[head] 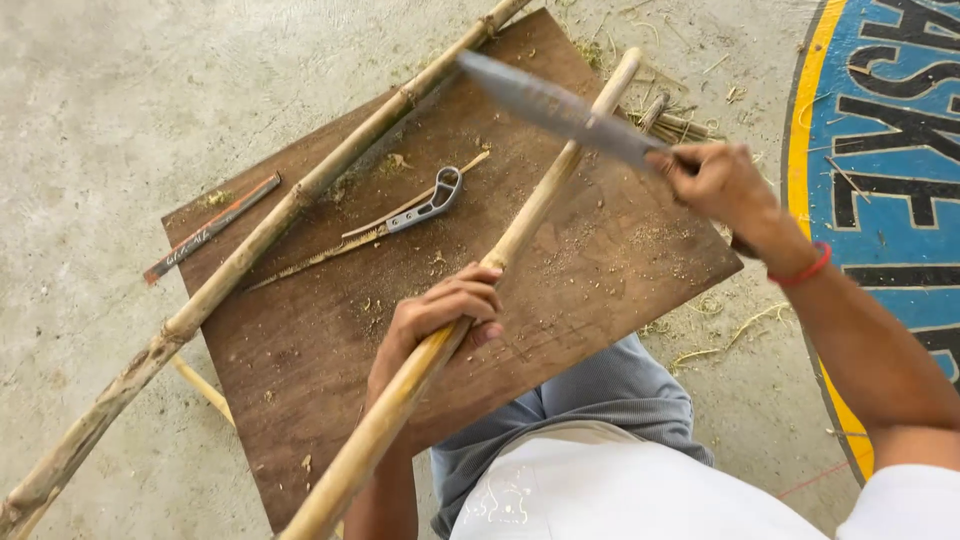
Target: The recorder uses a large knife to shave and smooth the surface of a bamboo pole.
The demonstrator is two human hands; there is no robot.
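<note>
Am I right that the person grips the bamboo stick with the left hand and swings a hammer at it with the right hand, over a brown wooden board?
Not quite: the head view shows the right hand holding a large knife with a long blade, not a hammer. The rest holds: the left hand grips the bamboo stick over the brown wooden board.

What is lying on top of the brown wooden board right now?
On the wooden board lie a folding saw, a long bamboo pole, shavings and sawdust. The left hand holds a second bamboo stick over it. The board's near edge is covered by the person's knee.
</note>
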